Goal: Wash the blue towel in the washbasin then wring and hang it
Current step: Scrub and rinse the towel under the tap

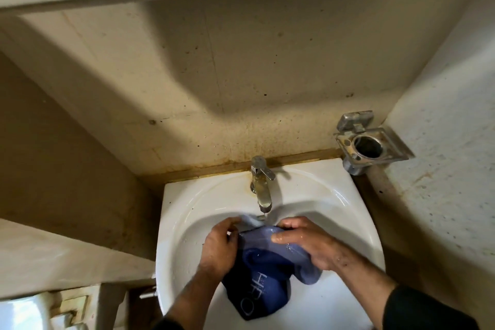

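1. Blue towel: bunched and wet, held between both hands inside the white washbasin; its upper fold lies just under the faucet spout, where a thin stream of water falls.
2. Left hand: fingers curled round the towel's left edge, gripping it.
3. Right hand: fingers and thumb curled over the towel's upper right fold, gripping it; a dark sleeve covers the forearm.
4. Below the grip the towel's darker end, bearing pale lettering, hangs toward the basin's near rim.
5. Bare basin surface shows left, right and beyond the hands; the stained wall stands close behind the faucet.
6. Right of and beyond the right hand: a wall-mounted metal cup holder, its ring holding nothing visible.
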